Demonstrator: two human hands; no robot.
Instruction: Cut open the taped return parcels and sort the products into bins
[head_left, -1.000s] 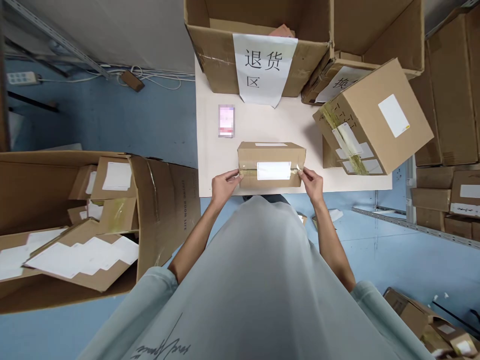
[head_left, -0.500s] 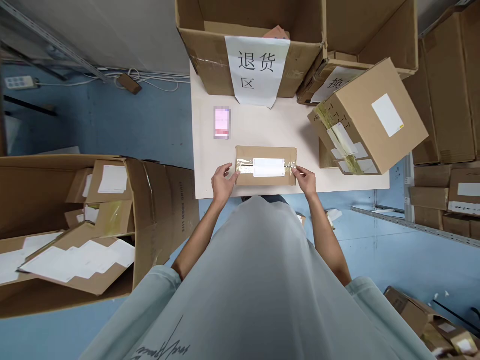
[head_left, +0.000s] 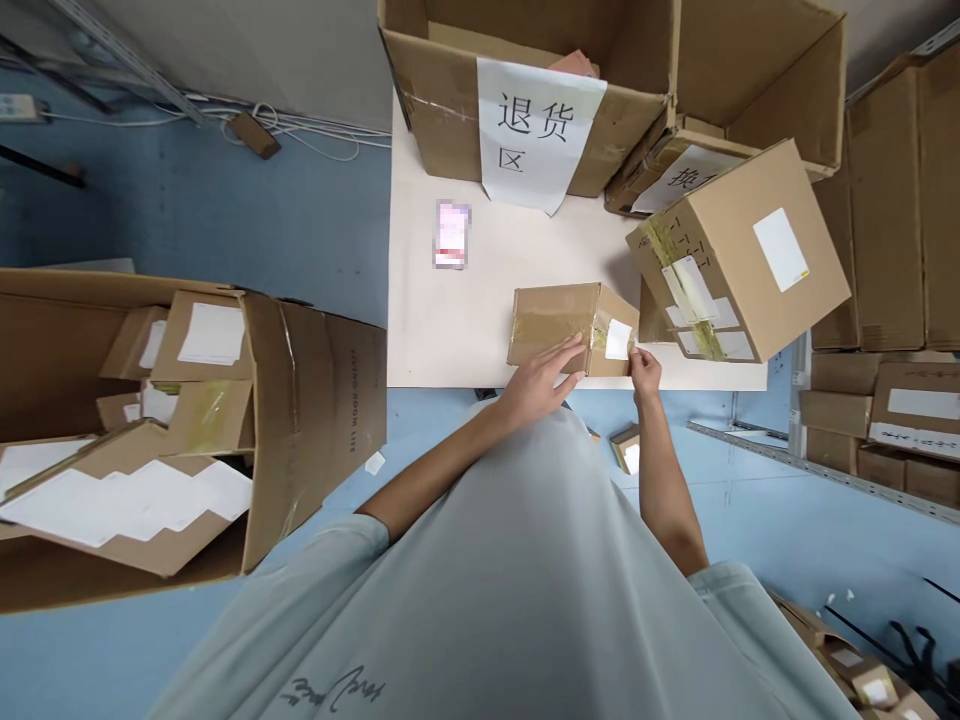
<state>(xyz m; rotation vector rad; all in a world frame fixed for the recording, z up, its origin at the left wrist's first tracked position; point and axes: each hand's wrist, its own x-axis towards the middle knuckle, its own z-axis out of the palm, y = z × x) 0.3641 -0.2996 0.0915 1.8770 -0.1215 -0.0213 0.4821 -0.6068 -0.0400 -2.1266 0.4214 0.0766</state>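
Note:
A small taped cardboard box (head_left: 555, 312) lies on the white table near its front edge, tilted a little. One of its faces carries a white label (head_left: 619, 340) and shiny clear tape. My left hand (head_left: 541, 383) rests along the box's near side, fingers stretched out and open. At the box's right edge, beside the label, my right hand (head_left: 646, 372) is closed in a pinch on the packing tape (head_left: 632, 338). The exact spot under those fingertips is partly hidden.
A large box (head_left: 757, 250) leans at the table's right. Open cartons, one with a paper sign (head_left: 540, 130), stand behind. A phone-like blurred object (head_left: 451, 235) lies on the table (head_left: 420, 340). At left, a big carton (head_left: 315, 420) holds several parcels.
The box has turned and shifted right, so its labelled face points rightward. My left hand has moved from its left end to its near side. My right hand went slightly right and down.

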